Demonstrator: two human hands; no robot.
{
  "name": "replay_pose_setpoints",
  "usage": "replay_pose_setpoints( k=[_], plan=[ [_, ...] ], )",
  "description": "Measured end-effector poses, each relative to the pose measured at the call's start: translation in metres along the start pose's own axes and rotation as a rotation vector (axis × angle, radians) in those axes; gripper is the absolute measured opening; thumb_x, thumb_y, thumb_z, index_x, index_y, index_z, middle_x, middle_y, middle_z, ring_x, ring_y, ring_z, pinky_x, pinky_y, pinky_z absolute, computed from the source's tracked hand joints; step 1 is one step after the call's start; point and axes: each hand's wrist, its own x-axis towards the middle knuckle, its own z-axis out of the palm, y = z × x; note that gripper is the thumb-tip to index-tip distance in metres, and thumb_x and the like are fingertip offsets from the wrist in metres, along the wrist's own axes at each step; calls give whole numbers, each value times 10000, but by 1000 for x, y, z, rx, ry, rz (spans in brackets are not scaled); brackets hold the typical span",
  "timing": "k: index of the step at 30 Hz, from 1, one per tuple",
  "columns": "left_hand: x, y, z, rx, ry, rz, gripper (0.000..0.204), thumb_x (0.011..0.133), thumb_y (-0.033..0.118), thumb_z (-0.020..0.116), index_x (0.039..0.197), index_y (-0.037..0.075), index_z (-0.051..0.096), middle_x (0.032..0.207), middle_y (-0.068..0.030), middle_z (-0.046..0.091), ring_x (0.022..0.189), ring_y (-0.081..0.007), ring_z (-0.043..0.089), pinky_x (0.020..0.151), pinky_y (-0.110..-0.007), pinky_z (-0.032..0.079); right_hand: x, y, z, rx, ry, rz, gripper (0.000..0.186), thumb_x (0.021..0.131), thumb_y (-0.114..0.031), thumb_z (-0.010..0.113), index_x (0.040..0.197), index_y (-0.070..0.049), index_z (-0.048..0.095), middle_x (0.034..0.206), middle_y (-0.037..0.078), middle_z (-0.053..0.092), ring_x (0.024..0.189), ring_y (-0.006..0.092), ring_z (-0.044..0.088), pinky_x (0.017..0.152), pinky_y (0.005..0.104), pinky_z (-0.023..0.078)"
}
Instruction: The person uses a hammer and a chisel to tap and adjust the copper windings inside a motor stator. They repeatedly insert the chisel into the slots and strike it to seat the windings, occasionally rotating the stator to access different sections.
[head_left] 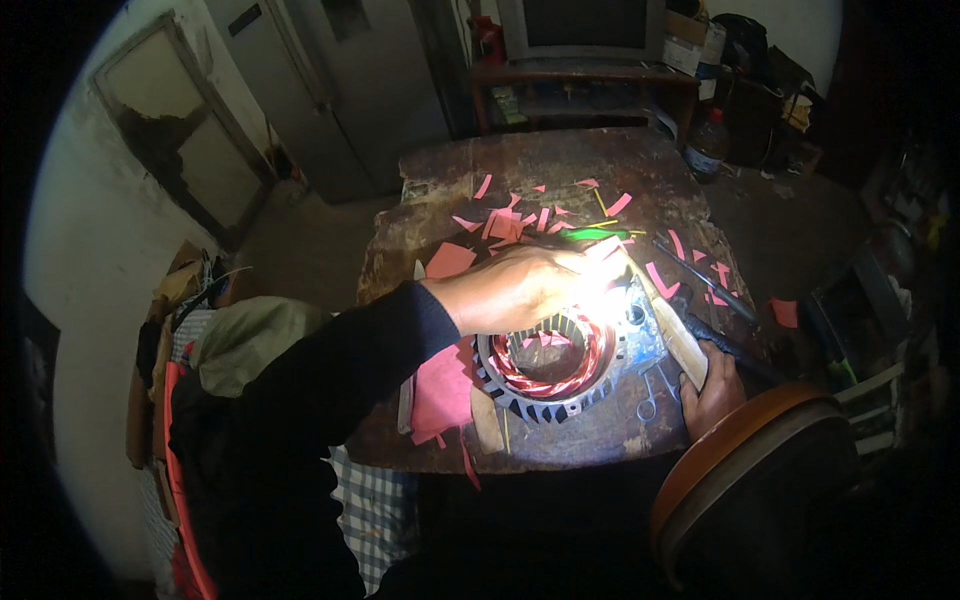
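Note:
A motor stator [486,365] with finned grey housing and red-copper windings [545,385] lies on the worn table. My left hand [525,287] reaches over its far side, fingers closed at a small piece of pink paper [604,247]. Strong glare washes out the fingertips. At the table's right, my right hand [716,392] is closed round the near end of a pale, flat wooden strip [680,343]. The strip slants away toward my left fingertips. Scissors [647,405] with metal finger loops lie between the stator and my right hand.
Pink paper scraps [505,225] litter the table [430,180]. A larger pink sheet [443,395] lies left of the stator. A dark-handled tool [735,303] rests at right. An orange-rimmed round object [740,430] stands near right; a red-capped bottle [707,150] stands beyond the table.

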Motion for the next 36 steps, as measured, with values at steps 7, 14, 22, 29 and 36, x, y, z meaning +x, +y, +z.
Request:
replay_pose_setpoints(
  k=[7, 14, 22, 29, 36],
  plan=[
    [1, 1, 5, 78, 34, 10, 337, 1060, 42, 614, 1383, 0, 704, 1473, -220, 685, 1333, -408, 662, 1154, -466, 523, 10, 6, 2, 42, 44, -109, 649, 888, -139, 820, 1489, -28, 599, 1287, 272, 645, 1208, 499, 641, 1051, 535, 521],
    [-5, 7, 4, -235, 190, -121, 338, 1045, 16, 650, 1381, -21, 660, 1475, -168, 644, 1361, -264, 672, 1136, -396, 545, 7, -7, -19, -61, 144, -227, 521, 911, -167, 825, 1378, 8, 674, 1317, 243, 653, 1238, 448, 631, 1089, 528, 492],
    [25, 1, -8, -281, -152, -169, 462, 1017, 285, 837, 1360, -1, 717, 1261, -141, 826, 1136, -213, 774, 1055, -371, 584, 11, -111, -46, 229, 250, -572, 309, 942, -134, 818, 1234, -47, 770, 1361, 182, 686, 1244, 382, 652, 1088, 488, 508],
    [29, -4, -11, -512, -238, -307, 466, 1017, 311, 844, 1362, 11, 755, 1255, -131, 820, 1174, -181, 754, 1020, -335, 591, 18, -156, -44, 69, 196, -585, 381, 948, -111, 819, 1314, -23, 759, 1432, 261, 645, 1302, 436, 634, 1140, 521, 491],
    [31, -5, -12, -372, -285, -358, 437, 1025, 255, 829, 1379, 9, 757, 1296, -99, 819, 1153, -154, 746, 1001, -309, 598, 14, -171, -45, -121, 185, -634, 345, 950, -139, 821, 1277, -33, 782, 1419, 273, 654, 1298, 452, 637, 1136, 535, 490]
  ],
)
